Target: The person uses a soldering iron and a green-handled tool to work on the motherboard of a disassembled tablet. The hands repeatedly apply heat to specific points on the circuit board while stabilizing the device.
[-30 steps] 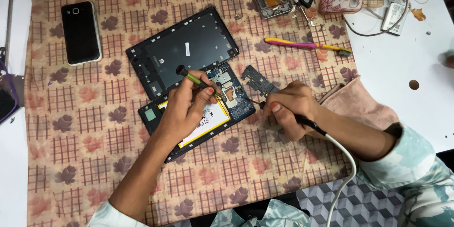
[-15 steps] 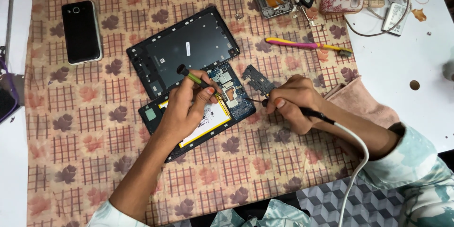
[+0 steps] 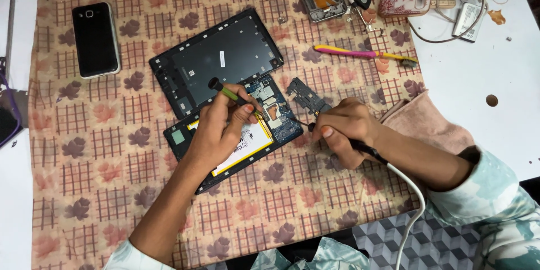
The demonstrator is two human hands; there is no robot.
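Tablet [image 3: 225,135], opened up with its battery and blue board bare, lies mid-bench on the leaf-patterned cloth [image 3: 112,180], just below its black back cover [image 3: 225,59]. Your left hand [image 3: 222,129] rests on it, fingers closed round a green-handled tool [image 3: 230,94]. Your right hand [image 3: 343,129] is clamped on a corded iron [image 3: 365,149], tip at the board's edge.
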